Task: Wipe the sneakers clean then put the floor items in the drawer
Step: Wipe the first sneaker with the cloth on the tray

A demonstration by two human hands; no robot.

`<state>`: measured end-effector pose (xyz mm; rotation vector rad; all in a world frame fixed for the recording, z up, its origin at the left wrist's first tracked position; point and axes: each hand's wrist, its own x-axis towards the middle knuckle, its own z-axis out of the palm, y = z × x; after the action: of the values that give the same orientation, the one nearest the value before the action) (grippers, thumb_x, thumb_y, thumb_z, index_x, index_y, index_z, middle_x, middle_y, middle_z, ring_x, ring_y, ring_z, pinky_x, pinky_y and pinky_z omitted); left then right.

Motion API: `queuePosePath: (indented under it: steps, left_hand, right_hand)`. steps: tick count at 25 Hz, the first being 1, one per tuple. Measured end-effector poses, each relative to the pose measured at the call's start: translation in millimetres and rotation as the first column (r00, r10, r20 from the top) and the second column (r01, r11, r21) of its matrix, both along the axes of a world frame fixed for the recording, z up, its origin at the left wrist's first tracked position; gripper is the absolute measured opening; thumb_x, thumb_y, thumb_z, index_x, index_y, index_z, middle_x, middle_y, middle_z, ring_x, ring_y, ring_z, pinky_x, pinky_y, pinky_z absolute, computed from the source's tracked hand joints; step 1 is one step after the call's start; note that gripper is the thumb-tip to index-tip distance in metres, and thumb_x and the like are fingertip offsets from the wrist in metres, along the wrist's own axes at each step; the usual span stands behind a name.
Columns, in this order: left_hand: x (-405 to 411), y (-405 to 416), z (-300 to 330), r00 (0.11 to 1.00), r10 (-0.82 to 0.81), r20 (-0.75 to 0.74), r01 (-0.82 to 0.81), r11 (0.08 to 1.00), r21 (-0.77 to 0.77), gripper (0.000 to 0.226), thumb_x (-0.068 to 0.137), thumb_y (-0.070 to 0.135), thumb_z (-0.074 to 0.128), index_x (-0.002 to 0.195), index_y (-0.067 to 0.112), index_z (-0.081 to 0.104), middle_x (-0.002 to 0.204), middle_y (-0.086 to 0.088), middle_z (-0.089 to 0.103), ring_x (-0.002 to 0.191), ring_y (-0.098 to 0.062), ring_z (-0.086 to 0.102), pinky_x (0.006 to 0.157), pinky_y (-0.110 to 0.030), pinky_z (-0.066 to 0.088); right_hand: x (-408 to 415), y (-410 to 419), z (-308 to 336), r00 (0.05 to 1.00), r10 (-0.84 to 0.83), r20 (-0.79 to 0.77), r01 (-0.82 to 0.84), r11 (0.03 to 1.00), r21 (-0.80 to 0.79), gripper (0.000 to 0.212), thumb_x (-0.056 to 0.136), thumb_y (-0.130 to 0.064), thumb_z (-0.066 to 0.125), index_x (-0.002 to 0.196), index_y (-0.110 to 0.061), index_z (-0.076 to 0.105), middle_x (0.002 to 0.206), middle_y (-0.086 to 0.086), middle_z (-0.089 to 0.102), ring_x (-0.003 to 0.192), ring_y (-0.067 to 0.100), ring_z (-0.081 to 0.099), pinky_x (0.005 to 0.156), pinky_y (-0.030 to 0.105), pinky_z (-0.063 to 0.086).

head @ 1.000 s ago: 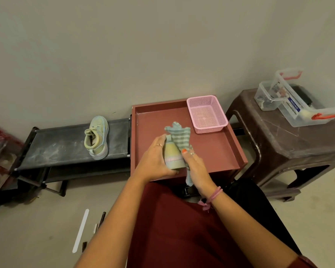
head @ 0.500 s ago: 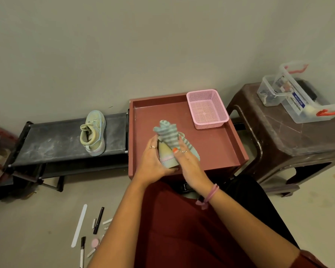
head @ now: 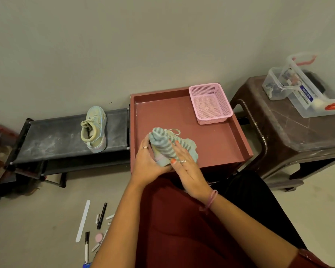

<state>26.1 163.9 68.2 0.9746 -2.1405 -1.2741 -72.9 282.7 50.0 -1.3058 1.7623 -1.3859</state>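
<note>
My left hand grips a pale green sneaker by its heel, over the front of the red tray-top cabinet. A striped blue-grey cloth drapes over most of that sneaker. My right hand presses the cloth against the shoe's side. The second sneaker stands on the black shoe rack to the left. On the floor at lower left lie a white nail file, a black pen, a marker, a pink round pad and several small pieces.
A pink mesh basket sits in the tray's far right corner. A brown plastic stool on the right carries clear storage boxes. The wall runs close behind everything. My dark red lap fills the lower middle.
The cloth has slid up over the sneaker's toe, and my right hand has shifted along its side. The view has tilted down, showing more floor items.
</note>
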Motion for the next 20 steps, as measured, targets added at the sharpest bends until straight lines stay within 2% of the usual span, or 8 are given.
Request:
queuePosePath:
  steps: [3, 6, 9, 13, 14, 16, 18, 20]
  left_hand:
    - [2, -2, -6, 1.000, 0.013, 0.011, -0.013, 1.000, -0.009, 0.103, 0.045, 0.035, 0.093, 0.133, 0.020, 0.040, 0.131, 0.009, 0.049, 0.123, -0.004, 0.046, 0.107, -0.028, 0.039]
    - [-1, -1, -7, 1.000, 0.024, 0.013, -0.024, 0.999, -0.024, 0.105, 0.046, 0.031, 0.094, 0.135, 0.018, 0.039, 0.131, 0.007, 0.049, 0.123, -0.008, 0.045, 0.107, -0.025, 0.037]
    - [-5, -5, -6, 1.000, 0.030, -0.009, -0.030, 0.999, -0.015, 0.103, 0.047, 0.034, 0.094, 0.133, 0.018, 0.040, 0.130, 0.006, 0.051, 0.122, -0.009, 0.048, 0.106, -0.030, 0.039]
    - [-6, -9, -3, 0.999, 0.030, -0.041, -0.029, 0.999, 0.024, 0.097, 0.048, 0.037, 0.092, 0.130, 0.022, 0.043, 0.127, 0.006, 0.055, 0.121, -0.007, 0.051, 0.106, -0.036, 0.042]
    - [-5, -10, -4, 0.999, 0.028, -0.041, -0.027, 0.999, 0.023, 0.096, 0.048, 0.036, 0.092, 0.129, 0.023, 0.043, 0.126, 0.006, 0.055, 0.121, -0.008, 0.052, 0.105, -0.037, 0.042]
    - [1, -11, -10, 1.000, 0.021, -0.021, -0.020, 1.000, 0.009, 0.098, 0.046, 0.037, 0.093, 0.129, 0.023, 0.042, 0.126, 0.005, 0.054, 0.121, -0.011, 0.050, 0.104, -0.041, 0.043]
    - [6, -11, -14, 1.000, 0.020, 0.013, -0.020, 1.000, 0.016, 0.104, 0.044, 0.040, 0.093, 0.131, 0.025, 0.039, 0.129, 0.005, 0.050, 0.124, -0.013, 0.048, 0.105, -0.042, 0.042]
    - [9, -12, -16, 0.999, 0.016, 0.032, -0.016, 1.000, 0.019, 0.108, 0.043, 0.040, 0.093, 0.134, 0.024, 0.036, 0.131, 0.005, 0.048, 0.125, -0.012, 0.046, 0.106, -0.042, 0.041]
  right_hand:
    - [-35, -1, -29, 0.965, -0.162, 0.208, 0.141, 0.984, 0.111, 0.047, 0.099, -0.039, 0.037, 0.142, -0.020, 0.041, 0.148, -0.006, 0.039, 0.141, 0.011, 0.028, 0.118, 0.044, 0.021]
    - [-56, -10, -31, 0.911, -0.242, 0.334, 0.166, 0.957, 0.240, 0.034, 0.100, -0.030, 0.038, 0.132, -0.026, 0.050, 0.140, -0.004, 0.048, 0.136, 0.013, 0.037, 0.116, 0.047, 0.025]
    - [-27, -6, -7, 0.930, -0.154, 0.333, 0.107, 0.982, 0.155, 0.046, 0.097, -0.038, 0.039, 0.141, -0.025, 0.042, 0.150, -0.006, 0.037, 0.142, 0.009, 0.026, 0.119, 0.041, 0.018]
    - [7, 6, 16, 0.995, -0.044, 0.093, 0.040, 0.998, 0.038, 0.047, 0.101, -0.023, 0.037, 0.145, -0.035, 0.025, 0.152, -0.024, 0.023, 0.144, -0.001, 0.010, 0.118, 0.021, 0.009]
    - [4, 4, 11, 0.997, -0.041, 0.059, 0.040, 0.999, 0.018, 0.047, 0.102, -0.022, 0.037, 0.144, -0.038, 0.024, 0.151, -0.028, 0.022, 0.144, -0.001, 0.011, 0.118, 0.021, 0.010]
    - [-11, -3, -11, 0.987, -0.109, 0.117, 0.105, 0.994, 0.041, 0.045, 0.101, -0.032, 0.035, 0.145, -0.033, 0.030, 0.151, -0.020, 0.029, 0.143, 0.003, 0.018, 0.120, 0.032, 0.015]
    - [-37, -12, -33, 0.968, -0.198, 0.153, 0.176, 0.973, 0.148, 0.054, 0.097, -0.047, 0.033, 0.145, -0.023, 0.036, 0.151, -0.008, 0.035, 0.142, 0.008, 0.025, 0.118, 0.044, 0.021]
    - [-60, -22, -44, 0.954, -0.259, 0.151, 0.209, 0.936, 0.284, 0.062, 0.091, -0.056, 0.033, 0.142, -0.022, 0.041, 0.149, -0.006, 0.039, 0.141, 0.011, 0.028, 0.116, 0.046, 0.023]
